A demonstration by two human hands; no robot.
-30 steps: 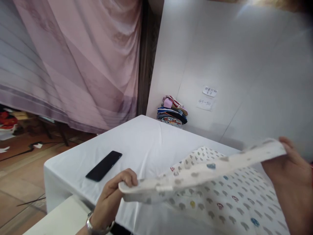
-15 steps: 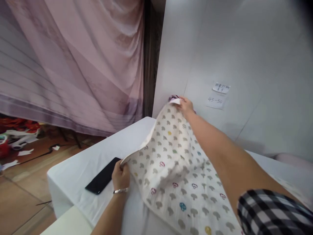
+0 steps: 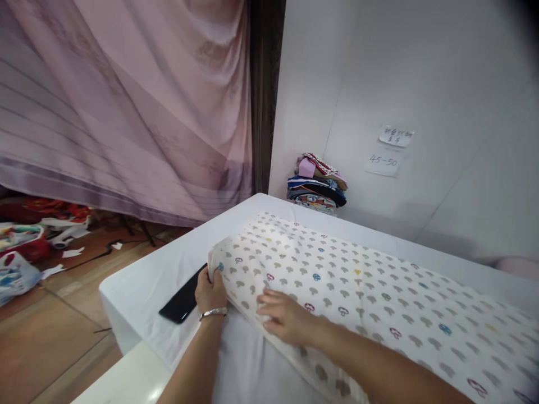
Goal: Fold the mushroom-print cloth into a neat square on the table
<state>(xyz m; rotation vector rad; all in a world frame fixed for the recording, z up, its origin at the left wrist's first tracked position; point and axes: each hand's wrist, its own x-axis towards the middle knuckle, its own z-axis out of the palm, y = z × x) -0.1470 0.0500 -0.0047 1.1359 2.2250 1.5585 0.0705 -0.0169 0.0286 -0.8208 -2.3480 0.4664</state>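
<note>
The right hand [image 3: 283,317] lies flat, fingers spread, on 1 mushroom-print cloth [image 3: 357,292] spread across the table [image 3: 138,286]; the left hand [image 3: 211,290] pinches its near corner; smoothing outward from that held corner would likely keep it flat; beyond lie 1 phone [image 3: 182,302], 1 clothes pile [image 3: 316,184] and 2 paper notes [image 3: 389,150].

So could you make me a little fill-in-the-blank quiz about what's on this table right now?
1. The white cloth spread on the white table is printed with small ____.
2. The flat black phone lies just beside the person's ____ hand.
3. The left hand, with a silver bracelet on its wrist, grips the cloth's ____.
4. The right hand rests ____ on the cloth.

Missing words: mushrooms; left; corner; flat
</note>
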